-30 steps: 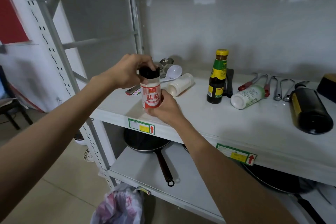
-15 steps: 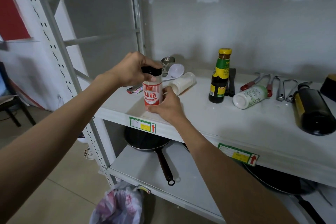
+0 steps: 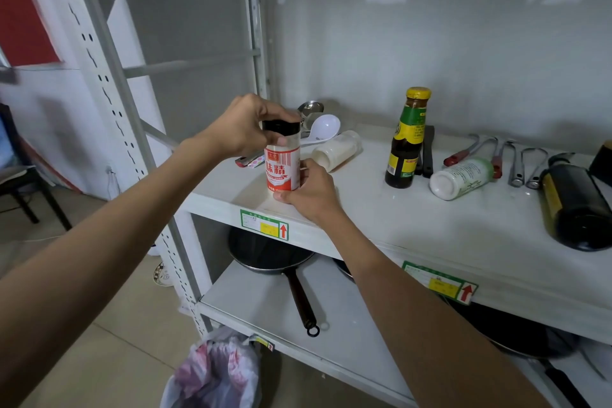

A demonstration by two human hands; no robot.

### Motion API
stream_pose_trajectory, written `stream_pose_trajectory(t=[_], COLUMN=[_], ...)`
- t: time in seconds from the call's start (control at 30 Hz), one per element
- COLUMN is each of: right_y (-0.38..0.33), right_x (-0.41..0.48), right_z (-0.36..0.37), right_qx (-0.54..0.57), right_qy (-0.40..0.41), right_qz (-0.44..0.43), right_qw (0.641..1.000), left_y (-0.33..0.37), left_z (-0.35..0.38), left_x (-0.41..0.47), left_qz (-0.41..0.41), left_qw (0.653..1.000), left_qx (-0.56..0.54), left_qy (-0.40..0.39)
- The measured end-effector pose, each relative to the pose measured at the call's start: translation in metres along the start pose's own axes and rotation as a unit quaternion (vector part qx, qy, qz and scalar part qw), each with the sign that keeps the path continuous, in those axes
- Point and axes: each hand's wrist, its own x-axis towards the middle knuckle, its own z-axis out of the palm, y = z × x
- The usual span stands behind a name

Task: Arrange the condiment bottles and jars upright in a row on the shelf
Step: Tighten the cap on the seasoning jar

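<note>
Left hand [image 3: 241,127] grips the jar [image 3: 282,159] cap at frame centre. Right hand [image 3: 309,192] clasps its base, upright on the shelf [image 3: 397,219]

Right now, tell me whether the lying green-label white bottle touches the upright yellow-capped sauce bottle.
Apart. The head view shows a strip of bare white shelf between the upright sauce bottle and the lying white bottle.
</note>
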Motion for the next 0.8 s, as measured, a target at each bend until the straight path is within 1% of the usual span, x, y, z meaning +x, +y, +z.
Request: stream_pose_trajectory(t=[0.27,0.63,0.8], right_y=[0.0,0.001,0.001], right_x=[0.0,0.002,0.002], right_z=[0.001,0.004,0.002], right_qx=[0.0,-0.003,-0.011], right_qy=[0.0,0.019,0.009], right_qz=[-0.001,0.008,0.008], right_qw=[1.0,1.0,1.0], left_y=[-0.002,0.0,0.0], left_z=[0.003,0.012,0.012], left_x=[0.0,0.008,0.007], left_qz=[0.01,-0.009,-0.005], left_qw=[1.0,1.0,1.0], left_qx=[0.004,-0.01,0.004], left_qy=[0.009,0.019,0.022])
